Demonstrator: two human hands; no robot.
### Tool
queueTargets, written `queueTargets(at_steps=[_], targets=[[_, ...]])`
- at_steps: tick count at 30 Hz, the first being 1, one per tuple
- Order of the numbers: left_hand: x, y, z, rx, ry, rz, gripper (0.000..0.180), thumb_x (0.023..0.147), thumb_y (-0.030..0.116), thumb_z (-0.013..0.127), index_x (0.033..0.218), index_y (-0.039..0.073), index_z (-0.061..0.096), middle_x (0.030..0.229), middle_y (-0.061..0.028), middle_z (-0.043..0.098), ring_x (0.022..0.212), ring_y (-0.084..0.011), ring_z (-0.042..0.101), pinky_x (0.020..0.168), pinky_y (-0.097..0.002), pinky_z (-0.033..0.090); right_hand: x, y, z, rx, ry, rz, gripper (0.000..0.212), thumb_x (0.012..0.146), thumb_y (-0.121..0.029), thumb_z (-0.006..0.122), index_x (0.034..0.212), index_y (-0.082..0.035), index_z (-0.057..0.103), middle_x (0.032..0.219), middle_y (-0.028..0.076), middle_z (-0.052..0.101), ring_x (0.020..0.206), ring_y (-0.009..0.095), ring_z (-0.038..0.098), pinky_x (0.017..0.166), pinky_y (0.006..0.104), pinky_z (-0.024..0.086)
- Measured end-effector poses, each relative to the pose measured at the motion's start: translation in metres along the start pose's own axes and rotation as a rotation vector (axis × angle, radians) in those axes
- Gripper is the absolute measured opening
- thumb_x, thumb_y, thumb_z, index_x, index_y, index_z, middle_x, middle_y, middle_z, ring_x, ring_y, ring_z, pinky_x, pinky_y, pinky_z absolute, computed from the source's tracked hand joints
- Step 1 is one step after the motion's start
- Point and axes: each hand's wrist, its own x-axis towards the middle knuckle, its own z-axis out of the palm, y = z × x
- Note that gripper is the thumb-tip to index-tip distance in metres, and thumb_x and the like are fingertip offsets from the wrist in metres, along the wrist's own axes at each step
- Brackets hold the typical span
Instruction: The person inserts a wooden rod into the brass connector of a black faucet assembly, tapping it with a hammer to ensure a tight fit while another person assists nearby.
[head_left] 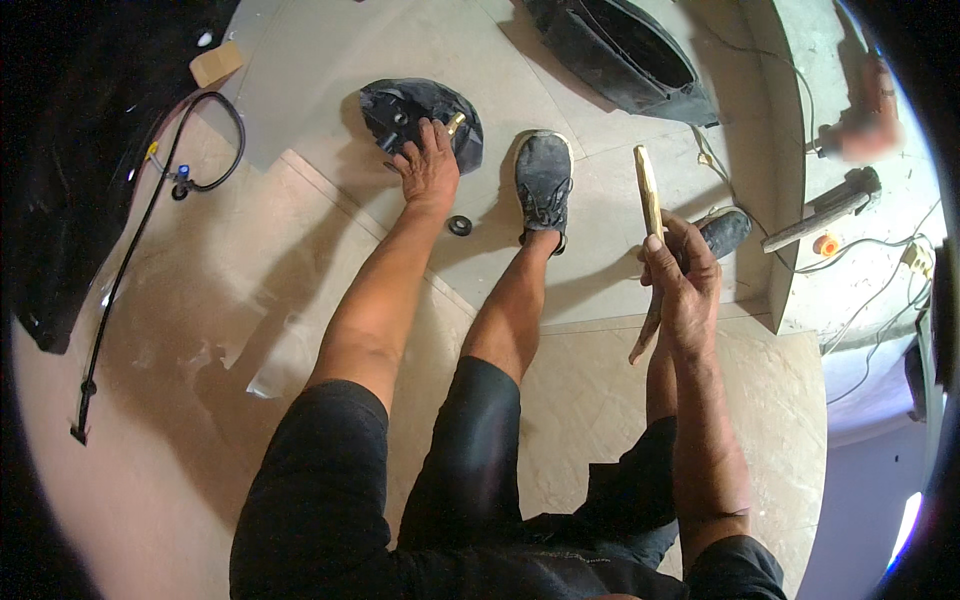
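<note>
My left hand (430, 170) reaches over a black, shallow, bowl-like piece (465, 150) on the floor. Its fingers are stretched and apart. Beside the fingertips, a small brass-coloured piece (455, 123) lies in or on the black piece; whether I touch it I cannot tell. My right hand (685, 275) is closed round a wooden stick (645, 185), held upright. The pale, faceted upper part of the stick juts above my fingers, and a darker pointed end shows below them. Near my left wrist, a small black ring (460, 225) lies on the floor.
A black bag (640, 70) gapes beyond my shoes. On the right ledge (800, 280) rest a wooden-handled hammer (825, 215), an orange tool (875, 115) and cables. At left are a black hose (238, 125), a tan block (216, 64) and black sheeting (60, 240).
</note>
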Motion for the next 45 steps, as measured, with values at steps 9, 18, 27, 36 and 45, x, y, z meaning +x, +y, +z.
queueTargets(at_steps=[9, 18, 27, 36, 45], targets=[[0.019, 0.042, 0.022, 0.067, -0.251, -0.121, 0.046, 0.103, 0.015, 0.054, 0.147, 0.005, 0.054, 0.152, -0.0106, 0.039, 0.120, -0.0396, 0.053, 0.099, -0.0627, 0.039, 0.043, 0.001, 0.024, 0.263, -0.111, 0.088, 0.034, 0.104, -0.022, 0.065, 0.130, 0.000, 0.068, 0.088, 0.005, 0.069, 0.082, 0.011, 0.056, 0.077, 0.0273, 0.046], [0.037, 0.026, -0.021, 0.159, -0.378, -0.080, 0.040, 0.106, 0.024, 0.048, 0.143, 0.018, 0.060, 0.150, -0.0023, 0.046, 0.134, -0.0352, 0.050, 0.105, -0.0602, 0.038, 0.043, 0.001, 0.018, 0.494, -0.151, 0.137, 0.021, 0.104, -0.018, 0.063, 0.117, -0.004, 0.071, 0.089, 0.002, 0.067, 0.075, 0.008, 0.048, 0.071, 0.0257, 0.041], [-0.104, 0.161, -0.207, -2.061, -0.410, -0.228, 0.049, 0.106, 0.030, 0.062, 0.144, 0.000, 0.056, 0.124, -0.0122, 0.072, 0.116, -0.0241, 0.067, 0.096, -0.0354, 0.054, -0.016, 0.001, 0.001, 0.059, -0.019, 0.038, 0.030, 0.100, -0.020, 0.071, 0.123, -0.001, 0.071, 0.097, 0.002, 0.071, 0.089, 0.012, 0.062, 0.081, 0.0303, 0.051], [-0.115, 0.173, -0.202, -1.856, -0.479, -0.313, 0.034, 0.107, 0.024, 0.062, 0.133, 0.003, 0.064, 0.092, -0.0047, 0.066, 0.073, -0.0128, 0.064, 0.065, -0.0287, 0.052, -0.023, 0.020, -0.044, -0.099, 0.099, -0.125, 0.032, 0.105, -0.007, 0.056, 0.135, 0.002, 0.061, 0.088, 0.010, 0.066, 0.077, 0.017, 0.063, 0.074, 0.0312, 0.054], [-0.111, 0.192, -0.209, -1.649, -0.780, -0.135, 0.028, 0.105, 0.019, 0.061, 0.124, 0.000, 0.068, 0.089, -0.0033, 0.068, 0.066, -0.0090, 0.059, 0.059, -0.0251, 0.046, -0.016, 0.015, -0.064, 0.190, -0.111, 0.112, 0.051, 0.107, -0.015, 0.055, 0.155, -0.002, 0.042, 0.081, 0.006, 0.066, 0.066, 0.010, 0.053, 0.059, 0.0254, 0.045]])
